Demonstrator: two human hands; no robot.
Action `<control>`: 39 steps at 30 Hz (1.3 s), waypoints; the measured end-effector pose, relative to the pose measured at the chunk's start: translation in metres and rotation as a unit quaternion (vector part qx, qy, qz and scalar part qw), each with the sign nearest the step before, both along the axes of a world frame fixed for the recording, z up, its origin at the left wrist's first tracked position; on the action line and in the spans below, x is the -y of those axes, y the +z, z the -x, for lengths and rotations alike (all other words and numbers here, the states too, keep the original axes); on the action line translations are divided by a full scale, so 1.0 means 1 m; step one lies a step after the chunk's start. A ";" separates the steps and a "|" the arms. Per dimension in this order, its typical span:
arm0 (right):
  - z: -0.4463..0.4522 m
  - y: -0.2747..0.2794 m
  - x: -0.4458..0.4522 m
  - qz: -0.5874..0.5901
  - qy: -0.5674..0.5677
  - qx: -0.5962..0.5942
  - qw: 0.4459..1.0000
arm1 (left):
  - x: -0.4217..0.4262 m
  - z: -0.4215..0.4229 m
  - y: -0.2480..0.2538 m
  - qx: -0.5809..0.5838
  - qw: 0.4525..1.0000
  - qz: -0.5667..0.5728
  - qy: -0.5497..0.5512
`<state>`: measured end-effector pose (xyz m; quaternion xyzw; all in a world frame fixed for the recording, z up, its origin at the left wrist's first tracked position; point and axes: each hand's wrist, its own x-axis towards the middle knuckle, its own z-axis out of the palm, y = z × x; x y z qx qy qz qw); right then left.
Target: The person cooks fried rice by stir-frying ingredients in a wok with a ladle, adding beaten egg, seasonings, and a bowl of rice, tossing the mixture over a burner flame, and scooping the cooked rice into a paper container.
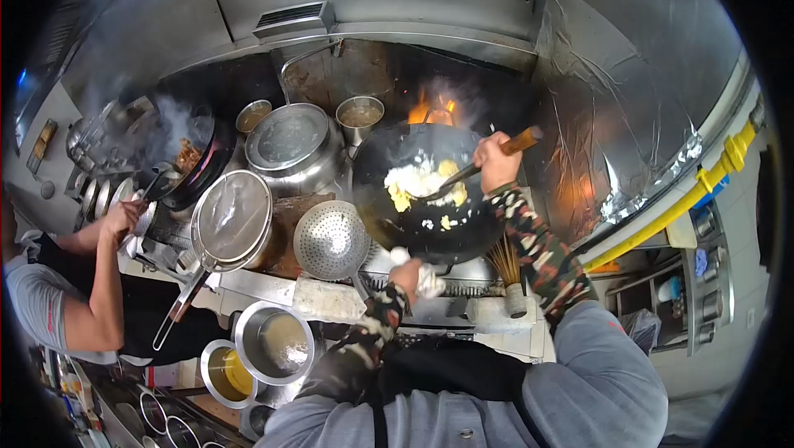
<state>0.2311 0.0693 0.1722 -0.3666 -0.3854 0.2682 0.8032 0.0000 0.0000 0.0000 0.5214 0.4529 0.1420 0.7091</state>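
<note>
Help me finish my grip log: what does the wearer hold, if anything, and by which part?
The right hand holds a utensil by its wooden handle. The left hand holds a white cloth at the near rim of the wok; any grip beneath is hidden.

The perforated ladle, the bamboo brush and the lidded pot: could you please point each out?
perforated ladle [332,239], head view, bowl
bamboo brush [504,261], head view, bristles
lidded pot [288,137], head view, lid
</note>
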 end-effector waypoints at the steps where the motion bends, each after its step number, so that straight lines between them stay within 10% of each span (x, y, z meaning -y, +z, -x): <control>1: -0.002 0.020 -0.001 -0.005 0.012 -0.015 1.000 | 0.010 0.010 -0.015 -0.009 0.996 -0.081 -0.030; 2: -0.003 0.045 0.011 -0.029 0.052 -0.034 0.998 | 0.019 0.019 -0.030 -0.021 0.985 -0.164 -0.054; 4: -0.016 0.050 0.058 0.017 0.048 -0.006 0.999 | 0.080 -0.018 -0.012 0.233 0.922 0.249 0.183; 5: 0.000 0.045 0.061 0.024 0.019 -0.013 0.999 | 0.035 -0.014 -0.034 0.119 0.992 0.008 -0.046; 6: 0.007 0.017 0.043 0.007 0.059 -0.072 0.996 | -0.009 -0.010 -0.052 0.005 0.941 -0.274 -0.198; 9: -0.009 0.009 0.016 -0.001 0.009 -0.038 0.999 | 0.016 -0.006 0.023 -0.245 0.847 -0.378 -0.284; 10: -0.022 0.018 0.019 -0.009 0.043 -0.049 0.998 | 0.036 -0.004 0.019 -0.245 0.848 -0.376 -0.282; 11: -0.032 0.035 0.022 -0.021 0.076 -0.060 0.995 | 0.065 0.000 0.005 0.023 0.989 -0.134 -0.052; 13: -0.012 0.051 0.045 -0.020 0.059 -0.048 0.997 | 0.060 -0.003 0.025 0.290 0.929 0.135 0.185; 14: 0.005 0.036 0.040 -0.010 0.049 -0.032 0.998 | 0.035 -0.008 0.038 0.043 0.992 -0.116 0.003; 15: 0.015 0.015 0.032 -0.002 0.037 -0.019 0.999 | 0.022 -0.008 0.049 -0.213 0.894 -0.348 -0.183; 18: 0.002 0.017 0.013 -0.005 0.042 -0.043 0.998 | 0.012 -0.010 -0.080 -0.157 0.970 -0.175 -0.066; 21: -0.015 0.050 0.037 -0.037 0.100 -0.022 0.994 | 0.058 -0.001 -0.017 0.084 0.993 -0.038 0.068; 25: -0.005 -0.017 0.003 -0.005 0.058 -0.044 0.997 | -0.008 -0.022 -0.011 0.009 1.000 -0.007 0.019; 30: -0.028 0.107 -0.004 0.015 0.054 0.004 0.998 | 0.020 -0.012 -0.037 -0.061 0.924 -0.372 -0.061; 32: -0.028 0.098 -0.006 0.004 0.047 -0.029 0.998 | -0.010 -0.011 0.025 -0.087 0.876 -0.439 -0.179; 34: -0.027 0.027 -0.030 0.025 0.025 -0.014 0.999 | -0.023 -0.041 0.008 0.066 0.996 -0.042 0.040; 35: -0.027 0.003 -0.043 0.065 0.044 -0.014 0.997 | -0.025 -0.058 -0.010 0.195 0.901 0.290 0.257; 39: -0.024 0.063 -0.044 0.044 0.069 -0.007 0.997 | -0.028 -0.064 -0.011 0.176 0.902 0.269 0.286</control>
